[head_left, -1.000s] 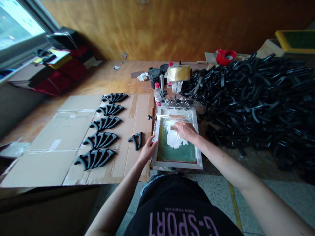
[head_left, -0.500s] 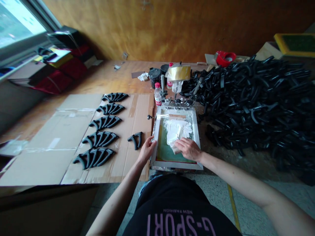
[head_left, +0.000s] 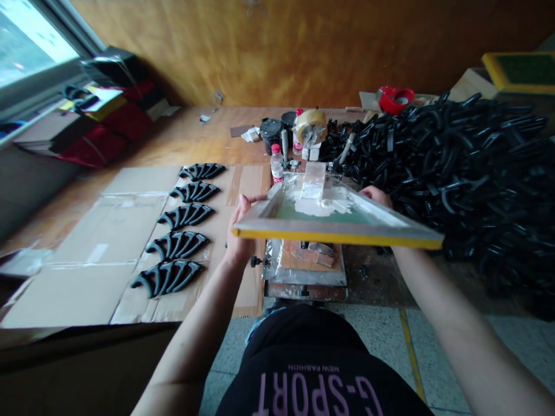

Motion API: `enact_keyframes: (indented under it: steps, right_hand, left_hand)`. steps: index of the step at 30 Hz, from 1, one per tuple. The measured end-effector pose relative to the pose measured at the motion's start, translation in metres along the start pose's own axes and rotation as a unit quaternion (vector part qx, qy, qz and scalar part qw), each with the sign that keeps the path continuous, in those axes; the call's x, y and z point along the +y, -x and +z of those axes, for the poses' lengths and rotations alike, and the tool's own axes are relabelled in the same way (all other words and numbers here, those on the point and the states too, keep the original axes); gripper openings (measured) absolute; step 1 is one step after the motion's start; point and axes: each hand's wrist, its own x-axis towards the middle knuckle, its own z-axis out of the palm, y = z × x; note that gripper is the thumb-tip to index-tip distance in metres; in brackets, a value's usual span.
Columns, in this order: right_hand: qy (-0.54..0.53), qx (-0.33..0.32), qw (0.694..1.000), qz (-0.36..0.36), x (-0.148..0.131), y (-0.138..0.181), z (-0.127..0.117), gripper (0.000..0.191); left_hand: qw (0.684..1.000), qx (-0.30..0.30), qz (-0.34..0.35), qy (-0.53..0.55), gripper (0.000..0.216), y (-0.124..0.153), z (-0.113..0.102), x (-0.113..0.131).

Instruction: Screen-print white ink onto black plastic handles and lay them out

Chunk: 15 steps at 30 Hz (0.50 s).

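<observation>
A screen-printing frame (head_left: 338,236) is tilted up, its near edge raised off the base (head_left: 271,274). My left hand (head_left: 241,234) is closed on the frame's left side, the thumb along the top. On the right side my right hand (head_left: 376,196) grips the frame, its fingers partly hidden behind the rim. White ink (head_left: 306,206) lies on the green mesh, and a pale squeegee (head_left: 314,180) rests at the far end. Beneath the frame, a block with a dark piece (head_left: 321,249) on it shows in part.
On the left, cardboard (head_left: 87,248) carries rows of black curved plastic parts (head_left: 169,279). A large heap of black parts (head_left: 433,156) lies to the right. Behind the frame stand a bottle (head_left: 276,164), a black tub (head_left: 272,136) and a tape roll (head_left: 312,124).
The frame has swung from lying flat to tilted up. My right hand has left the squeegee for the frame's right side; my left hand has risen with the frame. The squeegee is now farther back.
</observation>
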Motion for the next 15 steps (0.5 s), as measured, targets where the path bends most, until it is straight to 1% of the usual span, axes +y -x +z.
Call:
enact_keyframes:
  steps: [1,3,5,6,7,8,9,10,11,12,13,14,15]
  right_hand:
    - [0.002,-0.031,0.999,-0.022,-0.001,0.016,0.009,0.036]
    - [-0.005,-0.094,0.993,-0.074,-0.014,0.048,0.032,0.031]
    - [0.006,-0.144,0.985,-0.095,-0.036,0.072,0.053,0.025]
    - [0.017,-0.169,0.981,-0.090,-0.048,0.080,0.059,0.023]
    - [0.027,-0.190,0.979,-0.071,-0.060,0.086,0.063,0.021]
    - [0.033,-0.203,0.978,-0.043,-0.072,0.090,0.064,0.020]
    - [0.031,-0.205,0.978,-0.015,-0.085,0.095,0.063,0.021]
    - [0.023,-0.197,0.980,0.003,-0.098,0.099,0.061,0.022]
    - [0.007,-0.181,0.983,0.002,-0.112,0.104,0.059,0.023]
    - [-0.020,-0.164,0.986,-0.026,-0.124,0.109,0.057,0.022]
    - [-0.057,-0.152,0.984,-0.077,-0.134,0.115,0.055,0.019]
    - [-0.100,-0.148,0.974,-0.136,-0.139,0.119,0.053,0.017]
    - [-0.141,-0.145,0.962,-0.185,-0.137,0.122,0.052,0.015]
  left_hand:
    - [1.000,0.000,0.026,0.012,0.051,-0.010,0.007,0.008]
    - [0.999,-0.005,0.047,0.012,0.049,-0.024,0.017,0.017]
    - [0.999,0.011,0.048,0.015,0.049,-0.025,0.023,0.014]
    - [0.999,0.024,0.038,0.020,0.050,-0.019,0.024,0.007]
    - [0.999,0.027,0.007,0.022,0.051,-0.008,0.026,-0.004]
    - [0.998,0.010,-0.053,0.018,0.053,0.006,0.027,-0.017]
    - [0.991,-0.017,-0.129,0.011,0.056,0.023,0.028,-0.032]
    - [0.970,-0.075,-0.233,-0.005,0.058,0.042,0.030,-0.048]
    - [0.940,-0.111,-0.322,-0.003,0.059,0.060,0.031,-0.063]
    - [0.923,-0.118,-0.366,0.023,0.057,0.076,0.031,-0.076]
    - [0.910,-0.115,-0.394,0.049,0.055,0.088,0.030,-0.087]
    - [0.906,-0.095,-0.405,0.071,0.052,0.095,0.026,-0.096]
    - [0.910,-0.072,-0.401,0.077,0.050,0.098,0.018,-0.102]
